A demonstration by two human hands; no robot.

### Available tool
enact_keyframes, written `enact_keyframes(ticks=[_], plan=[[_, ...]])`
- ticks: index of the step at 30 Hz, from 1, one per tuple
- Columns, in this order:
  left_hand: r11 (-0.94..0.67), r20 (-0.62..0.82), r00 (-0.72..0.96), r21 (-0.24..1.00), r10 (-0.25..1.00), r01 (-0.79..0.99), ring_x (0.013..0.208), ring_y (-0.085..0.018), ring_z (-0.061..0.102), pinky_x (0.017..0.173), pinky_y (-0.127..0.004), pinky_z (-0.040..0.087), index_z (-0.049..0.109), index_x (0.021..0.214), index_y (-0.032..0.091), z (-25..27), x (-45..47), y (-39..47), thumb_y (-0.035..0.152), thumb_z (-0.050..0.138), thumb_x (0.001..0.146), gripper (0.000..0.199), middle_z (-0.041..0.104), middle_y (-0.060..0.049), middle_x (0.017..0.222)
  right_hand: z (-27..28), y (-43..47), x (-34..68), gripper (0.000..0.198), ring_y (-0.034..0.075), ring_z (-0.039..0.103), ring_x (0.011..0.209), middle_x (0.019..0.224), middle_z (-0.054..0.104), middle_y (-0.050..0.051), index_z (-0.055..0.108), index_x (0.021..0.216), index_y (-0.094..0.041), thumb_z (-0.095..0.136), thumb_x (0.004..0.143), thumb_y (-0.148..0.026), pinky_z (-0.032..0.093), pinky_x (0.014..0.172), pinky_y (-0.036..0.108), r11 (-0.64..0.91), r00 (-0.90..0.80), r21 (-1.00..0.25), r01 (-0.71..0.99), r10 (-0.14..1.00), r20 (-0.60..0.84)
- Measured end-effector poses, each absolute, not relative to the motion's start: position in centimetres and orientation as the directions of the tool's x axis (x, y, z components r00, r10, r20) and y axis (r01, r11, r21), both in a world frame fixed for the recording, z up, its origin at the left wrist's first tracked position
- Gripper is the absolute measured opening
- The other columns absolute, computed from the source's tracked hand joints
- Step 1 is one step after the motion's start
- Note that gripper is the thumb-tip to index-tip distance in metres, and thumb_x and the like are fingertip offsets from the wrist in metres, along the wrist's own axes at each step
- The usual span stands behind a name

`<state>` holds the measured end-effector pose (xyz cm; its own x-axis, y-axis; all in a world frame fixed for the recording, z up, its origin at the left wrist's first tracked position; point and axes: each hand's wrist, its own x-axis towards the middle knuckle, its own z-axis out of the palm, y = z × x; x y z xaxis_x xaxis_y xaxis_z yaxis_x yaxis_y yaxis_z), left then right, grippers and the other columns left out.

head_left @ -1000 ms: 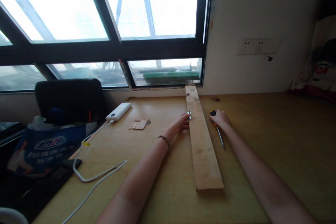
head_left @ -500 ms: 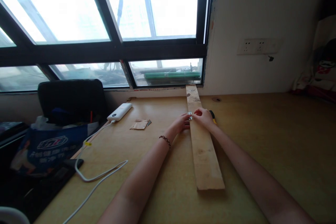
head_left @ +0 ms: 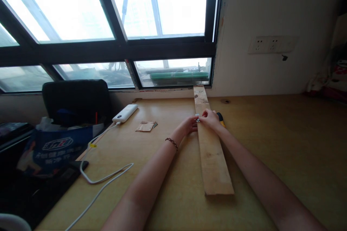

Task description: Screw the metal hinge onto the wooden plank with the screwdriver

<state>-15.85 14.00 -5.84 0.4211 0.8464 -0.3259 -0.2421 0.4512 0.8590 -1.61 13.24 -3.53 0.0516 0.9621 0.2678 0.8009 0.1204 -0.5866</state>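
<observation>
A long wooden board (head_left: 214,158) lies lengthwise on the table, running away from me toward the window. At its left edge, partway along, sits a small silver metal hinge (head_left: 197,117), its details blurred at this distance. My left hand (head_left: 189,125) grips the hinge from the left, fingertips on it and the other fingers curled beside the board. From the right, my right hand (head_left: 210,118) rests over the board, thumb and forefinger pinched right by the hinge; whatever they hold is too small to see. A black-and-yellow handle (head_left: 221,118) shows partly behind the right hand.
Left of the board lies a small stack of brownish pieces (head_left: 145,126). A white power bank (head_left: 125,113) with a white cable (head_left: 105,180) is by the table's left edge. Beyond stand a black chair (head_left: 77,97) and a blue bag (head_left: 54,148). The window and wall border the far side.
The view has shifted slightly, so everything sits a little differently in the picture. Both hands stay at the hinge on the board, with only slight finger movement in the right.
</observation>
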Motion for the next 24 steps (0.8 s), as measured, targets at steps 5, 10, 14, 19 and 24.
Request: enact_keyframes(ticks=[5,10,14,19,24], plan=[[0.367,-0.233,0.402,0.882,0.886,-0.296,0.061,-0.013,0.058,0.059,-0.026,0.049,0.056,0.081,0.016,-6.1,-15.8,13.5,0.031,0.058,0.072,0.017,0.061,-0.004,0.075,-3.7,13.5,-1.6,0.024,0.017,0.048,0.073,0.067,0.057,0.001,0.053,0.067,-0.021,0.064,0.059,-0.041,0.03,0.059,0.024,0.105,0.06,-0.573,0.813,0.963,0.262],[0.012,-0.016,-0.006,0.904,1.0,-0.427,0.078,-0.013,0.057,0.071,-0.025,0.046,0.051,0.08,0.02,-6.6,-15.7,12.9,0.019,0.057,0.067,0.014,0.057,-0.001,0.083,-3.6,13.3,-1.7,0.025,0.017,0.048,0.073,0.067,0.058,0.001,0.053,0.066,-0.02,0.065,0.058,-0.04,0.03,0.058,0.024,0.125,0.059,-0.597,0.793,0.958,0.28],[-0.18,0.174,-0.046,0.962,0.984,-0.207,0.096,-0.016,0.05,0.084,-0.025,0.039,0.057,0.078,0.02,-6.9,-15.7,12.5,0.014,0.059,0.062,0.018,0.054,0.0,0.09,-3.5,13.0,-1.7,0.026,0.017,0.047,0.072,0.067,0.058,0.0,0.053,0.065,-0.02,0.066,0.057,-0.041,0.03,0.058,0.025,0.132,0.065,-0.591,0.795,0.952,0.3],[-0.23,0.229,-0.024,0.972,0.973,-0.043,0.106,-0.018,0.042,0.093,-0.027,0.031,0.061,0.073,0.021,-6.9,-15.5,12.2,0.012,0.062,0.058,0.018,0.046,-0.001,0.097,-3.6,13.0,-1.7,0.024,0.017,0.048,0.073,0.069,0.06,0.001,0.053,0.066,-0.021,0.065,0.059,-0.041,0.03,0.058,0.024,0.13,0.069,-0.605,0.786,0.953,0.295],[-0.253,0.253,-0.011,0.967,0.967,0.01,0.107,-0.02,0.042,0.089,-0.027,0.034,0.061,0.065,0.019,-6.4,-15.3,11.7,0.016,0.067,0.057,0.011,0.046,-0.002,0.096,-3.8,13.3,-1.6,0.022,0.017,0.048,0.073,0.068,0.059,0.001,0.053,0.065,-0.02,0.064,0.06,-0.038,0.03,0.058,0.024,0.136,0.062,-0.59,0.796,0.951,0.303]])
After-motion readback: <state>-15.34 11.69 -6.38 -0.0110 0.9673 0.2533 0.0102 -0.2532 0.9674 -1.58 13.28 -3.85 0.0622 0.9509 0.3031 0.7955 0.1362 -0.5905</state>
